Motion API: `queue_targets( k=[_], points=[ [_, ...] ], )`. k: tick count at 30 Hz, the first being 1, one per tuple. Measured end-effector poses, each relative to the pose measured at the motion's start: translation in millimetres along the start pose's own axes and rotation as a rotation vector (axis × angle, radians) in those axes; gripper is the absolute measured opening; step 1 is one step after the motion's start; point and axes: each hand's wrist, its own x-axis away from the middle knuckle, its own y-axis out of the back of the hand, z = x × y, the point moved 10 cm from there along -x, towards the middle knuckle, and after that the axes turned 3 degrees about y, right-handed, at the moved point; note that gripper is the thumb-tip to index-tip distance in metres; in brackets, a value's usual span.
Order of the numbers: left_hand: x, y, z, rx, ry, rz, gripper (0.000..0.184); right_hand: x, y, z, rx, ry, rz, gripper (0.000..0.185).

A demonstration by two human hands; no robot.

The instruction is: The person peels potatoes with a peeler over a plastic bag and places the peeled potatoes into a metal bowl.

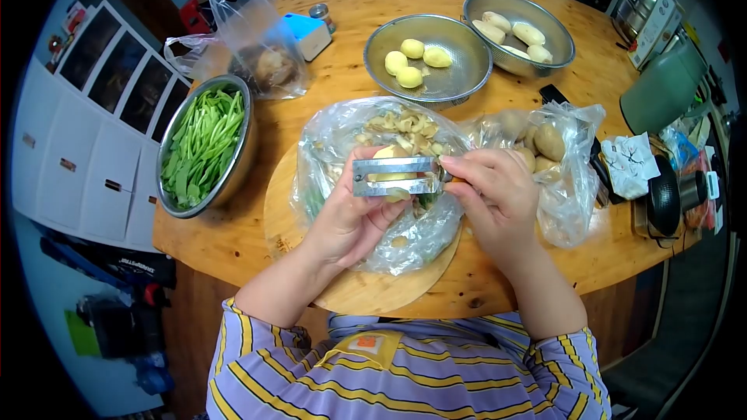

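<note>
In the middle of the view, my left hand (342, 222) is closed around a yellow potato (391, 152), mostly covered by the tool in front of it. My right hand (498, 187) pinches the handle of a wide metal peeler (389, 166), whose frame lies across the potato. Whether the blade touches the flesh cannot be made out. Underneath is an opened clear plastic bag (412, 245) holding brown potato peelings (405, 126). The bag rests on a round wooden board (284, 175).
Behind the bag stand a colander (459, 70) with several peeled potatoes and another colander (556, 31) with pale peeled vegetables. A bag of unpeeled potatoes (548, 141) lies right. Left are a bowl of leafy greens (206, 140) and a blue-white box (309, 35). A green pitcher (661, 89) stands far right.
</note>
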Motion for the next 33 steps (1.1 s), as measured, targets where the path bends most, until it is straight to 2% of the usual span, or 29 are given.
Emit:
queue_targets(
  k=[5,14,17,20,21,24,25,30,33],
  points=[
    [-1,-2,3,0.031,0.010,0.054,0.064,-1,0,14,0.059,0.105,-0.009,0.031],
    [1,3,6,-0.026,0.077,0.011,0.067,-1,4,8,0.104,0.062,-0.015,0.029],
    [1,1,6,-0.041,0.073,0.065,0.068,3,1,-21,0.017,-0.095,0.028,0.027],
    [-1,-4,1,-0.044,0.042,0.069,0.068,12,-6,-51,-0.310,-0.408,0.016,0.025],
    [-1,-5,-1,-0.042,0.031,0.059,0.068,11,-5,-47,-0.326,-0.381,0.003,0.026],
    [2,5,-1,-0.080,0.006,-0.027,0.071,0,-3,-6,-0.086,-0.045,0.026,0.028],
    [2,4,0,-0.086,0.010,-0.019,0.073,-3,-2,5,-0.038,0.002,0.021,0.029],
    [-1,6,5,-0.132,0.050,-0.019,0.083,-1,-4,12,0.031,0.051,0.013,0.030],
    [0,-1,4,-0.147,0.024,0.000,0.080,-1,-1,17,0.078,0.078,0.000,0.030]
  ],
)
